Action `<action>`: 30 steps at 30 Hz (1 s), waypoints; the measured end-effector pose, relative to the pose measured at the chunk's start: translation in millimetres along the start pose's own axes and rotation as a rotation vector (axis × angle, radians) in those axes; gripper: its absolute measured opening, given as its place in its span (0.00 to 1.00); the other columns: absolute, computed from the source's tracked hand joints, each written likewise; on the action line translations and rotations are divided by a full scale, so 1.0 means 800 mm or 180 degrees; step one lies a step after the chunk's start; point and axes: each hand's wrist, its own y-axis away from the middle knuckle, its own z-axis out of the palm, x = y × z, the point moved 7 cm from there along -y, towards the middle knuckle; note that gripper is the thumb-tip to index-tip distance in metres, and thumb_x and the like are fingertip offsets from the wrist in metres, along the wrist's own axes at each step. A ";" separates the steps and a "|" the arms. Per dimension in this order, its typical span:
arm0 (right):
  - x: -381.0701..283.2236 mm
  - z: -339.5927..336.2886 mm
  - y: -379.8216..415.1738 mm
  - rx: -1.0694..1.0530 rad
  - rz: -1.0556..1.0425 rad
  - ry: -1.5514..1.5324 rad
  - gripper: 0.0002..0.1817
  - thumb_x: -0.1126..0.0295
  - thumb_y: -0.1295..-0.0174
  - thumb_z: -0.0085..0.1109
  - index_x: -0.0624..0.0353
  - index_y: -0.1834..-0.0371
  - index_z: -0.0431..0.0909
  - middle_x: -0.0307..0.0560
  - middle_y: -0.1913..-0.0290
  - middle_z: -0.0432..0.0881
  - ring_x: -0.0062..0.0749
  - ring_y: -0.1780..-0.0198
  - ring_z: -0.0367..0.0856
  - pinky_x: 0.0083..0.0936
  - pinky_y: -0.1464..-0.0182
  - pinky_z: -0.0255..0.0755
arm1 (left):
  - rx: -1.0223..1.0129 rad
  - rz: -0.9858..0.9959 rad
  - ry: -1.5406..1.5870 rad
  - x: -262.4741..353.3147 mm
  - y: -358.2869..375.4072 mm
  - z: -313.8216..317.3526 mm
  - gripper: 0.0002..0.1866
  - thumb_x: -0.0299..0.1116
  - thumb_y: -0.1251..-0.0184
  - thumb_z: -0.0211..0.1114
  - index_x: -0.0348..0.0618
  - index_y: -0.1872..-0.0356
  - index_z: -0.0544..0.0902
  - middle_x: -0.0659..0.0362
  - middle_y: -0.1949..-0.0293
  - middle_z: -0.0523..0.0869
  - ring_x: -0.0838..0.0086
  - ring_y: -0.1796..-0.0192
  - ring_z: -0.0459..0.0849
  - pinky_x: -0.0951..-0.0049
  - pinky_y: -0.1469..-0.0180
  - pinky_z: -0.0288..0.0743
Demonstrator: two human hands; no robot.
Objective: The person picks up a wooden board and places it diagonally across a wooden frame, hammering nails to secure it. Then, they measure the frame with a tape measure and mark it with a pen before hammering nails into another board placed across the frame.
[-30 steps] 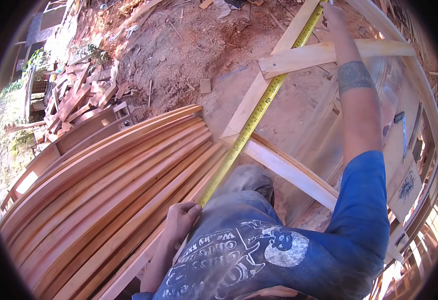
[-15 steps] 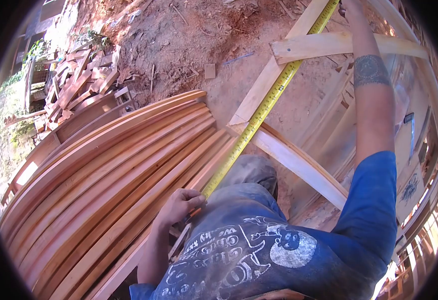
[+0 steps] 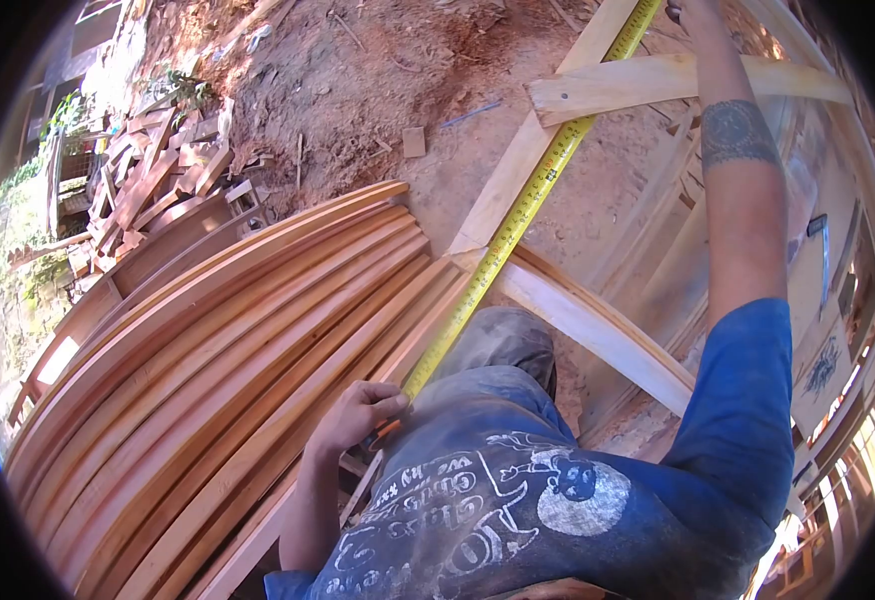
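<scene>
A yellow measuring tape (image 3: 548, 170) stretches diagonally from my chest to the top edge, beside a pale wooden board (image 3: 503, 190). My left hand (image 3: 363, 415) is closed on the tape's lower end, close to my blue shirt; a small orange item shows under its fingers. My right arm reaches far forward, and my right hand (image 3: 700, 14) is closed at the tape's upper end, partly cut off by the frame edge. A second pale board (image 3: 648, 88) crosses over the first. Another board (image 3: 598, 335) slants down to the right from the first board's lower end.
Long curved wooden beams (image 3: 228, 350) lie side by side at the left. Beyond them is a heap of wood offcuts (image 3: 148, 175) on reddish ground (image 3: 358, 90). Planks and a flat panel (image 3: 828, 340) stand at the right. A small wood block (image 3: 414, 142) lies on the ground.
The boards and upper tape appear slightly further left and higher in view. My right hand has shifted slightly upward in the frame; my left hand stays at the lower end of the tape.
</scene>
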 end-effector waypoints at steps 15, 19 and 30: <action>-0.130 -0.178 0.096 0.0859 -0.0618 0.0513 0.18 0.54 0.35 0.62 0.61 0.58 0.82 0.31 0.80 0.67 0.16 0.81 0.65 0.23 0.81 0.59 | 0.0961 -0.0184 -0.0776 -0.069 0.106 -0.010 0.14 0.38 0.32 0.65 0.35 0.60 0.88 0.62 0.73 0.85 0.80 0.67 0.79 0.73 0.60 0.73; -0.165 -0.268 0.196 0.1051 -0.0758 0.0617 0.18 0.54 0.35 0.62 0.61 0.58 0.82 0.30 0.80 0.66 0.16 0.82 0.64 0.22 0.81 0.58 | 0.1207 -0.0328 -0.0956 -0.111 0.146 0.002 0.14 0.37 0.33 0.64 0.34 0.59 0.88 0.62 0.74 0.84 0.79 0.68 0.80 0.73 0.63 0.74; -0.121 -0.502 0.518 0.1348 -0.0412 0.1235 0.18 0.54 0.35 0.62 0.61 0.59 0.82 0.29 0.81 0.65 0.14 0.82 0.63 0.21 0.82 0.56 | 0.1413 -0.0050 -0.1193 -0.211 0.178 0.036 0.14 0.36 0.32 0.63 0.34 0.66 0.89 0.63 0.78 0.83 0.82 0.76 0.77 0.75 0.71 0.69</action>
